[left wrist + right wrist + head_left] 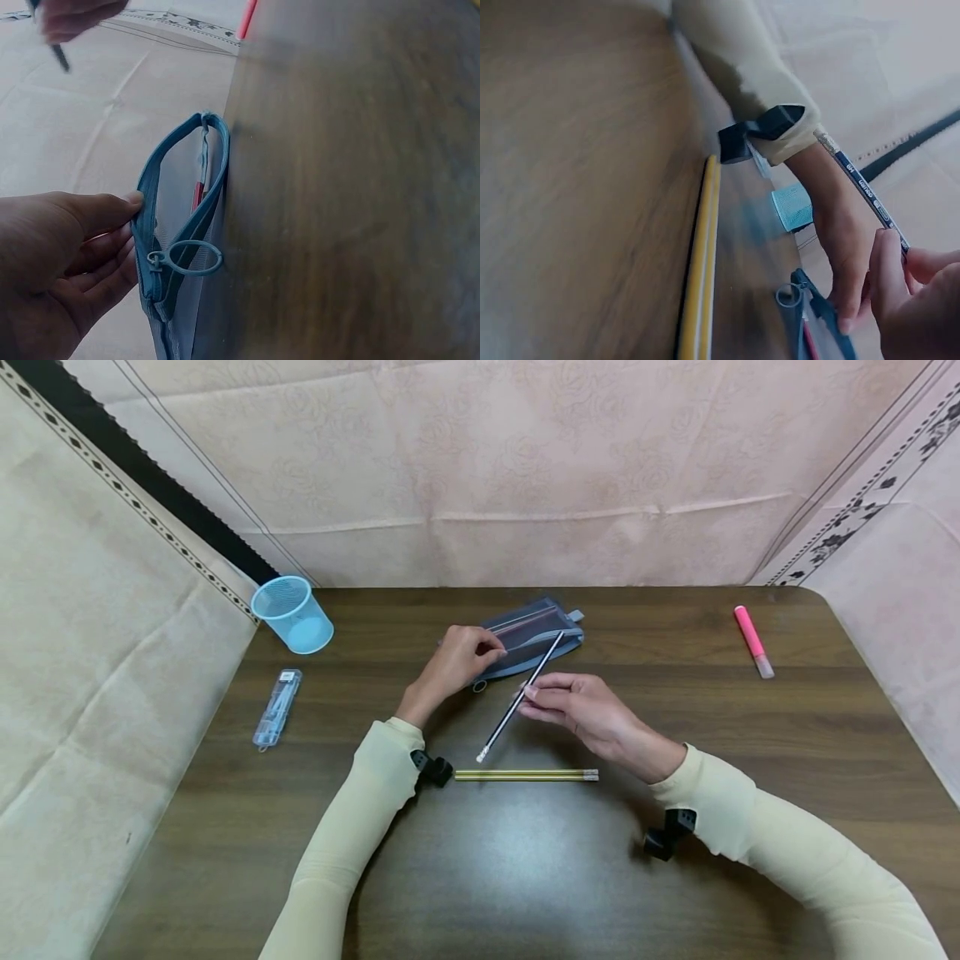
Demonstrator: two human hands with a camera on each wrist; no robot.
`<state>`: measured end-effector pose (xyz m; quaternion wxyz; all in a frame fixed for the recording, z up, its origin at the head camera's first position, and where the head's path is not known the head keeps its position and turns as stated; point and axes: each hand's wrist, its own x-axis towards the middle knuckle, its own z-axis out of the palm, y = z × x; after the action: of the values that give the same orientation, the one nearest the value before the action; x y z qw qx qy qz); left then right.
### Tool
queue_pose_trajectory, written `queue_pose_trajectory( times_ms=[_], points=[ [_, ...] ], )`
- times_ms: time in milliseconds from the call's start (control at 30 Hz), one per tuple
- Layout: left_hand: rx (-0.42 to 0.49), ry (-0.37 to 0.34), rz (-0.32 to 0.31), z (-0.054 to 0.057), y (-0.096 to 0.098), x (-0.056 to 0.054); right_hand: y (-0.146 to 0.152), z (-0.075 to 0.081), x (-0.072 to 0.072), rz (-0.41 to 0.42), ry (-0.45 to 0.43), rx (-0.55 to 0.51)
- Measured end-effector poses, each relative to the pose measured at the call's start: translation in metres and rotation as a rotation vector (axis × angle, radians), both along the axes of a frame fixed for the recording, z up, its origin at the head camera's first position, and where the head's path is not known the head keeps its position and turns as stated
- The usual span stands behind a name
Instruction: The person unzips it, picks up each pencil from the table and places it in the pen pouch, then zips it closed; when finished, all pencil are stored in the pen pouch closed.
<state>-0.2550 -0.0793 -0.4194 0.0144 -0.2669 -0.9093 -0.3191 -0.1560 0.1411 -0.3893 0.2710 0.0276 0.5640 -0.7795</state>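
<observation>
My left hand point(459, 660) pinches the edge of a blue-grey zippered pencil case point(536, 614) lying at the back middle of the table. In the left wrist view, the mouth of the case gapes, its ring-shaped zipper pull point(214, 259) hangs at the near end, and a red stick-like item point(197, 196) shows inside. A dark pencil point(504, 722) with a pale eraser end is pinched in my right hand point(581, 708); it slants with the eraser toward me and its other end overlapping the case. Yellow pencils point(517, 775) lie side by side nearer me.
To the left stands a light blue mesh cup point(303, 620), with a clear blue flat case point(277, 708) in front of it. A pink marker point(752, 641) lies at the back right. Cloth point(525, 468) hangs behind the table.
</observation>
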Motion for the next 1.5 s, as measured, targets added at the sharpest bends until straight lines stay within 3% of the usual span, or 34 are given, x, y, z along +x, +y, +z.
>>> queue_pose_trajectory(
  times_ms=[100,233,500,767,967,1267,1500],
  points=[
    [0.005,0.003,-0.001,0.000,0.001,0.000,0.005,-0.004,-0.007,-0.019,-0.153,-0.121],
    [0.011,-0.005,-0.003,-0.001,0.001,0.000,0.012,-0.013,-0.019,-0.040,-0.256,-0.206],
    [0.007,-0.006,0.006,-0.002,0.001,0.000,0.021,-0.025,-0.044,-0.006,-0.337,-0.161],
    [0.016,-0.002,0.009,-0.002,0.000,0.001,0.020,-0.035,-0.073,0.026,-0.273,-0.013],
    [0.012,-0.002,0.001,-0.002,0.001,0.001,0.021,-0.039,-0.089,-0.020,-0.211,0.042],
    [0.008,0.002,0.000,-0.003,0.002,0.002,0.011,-0.044,-0.106,-0.151,-0.244,-0.030],
    [0.009,0.007,-0.005,-0.002,0.002,0.000,0.002,-0.044,-0.110,-0.244,-0.262,-0.056]
  ],
)
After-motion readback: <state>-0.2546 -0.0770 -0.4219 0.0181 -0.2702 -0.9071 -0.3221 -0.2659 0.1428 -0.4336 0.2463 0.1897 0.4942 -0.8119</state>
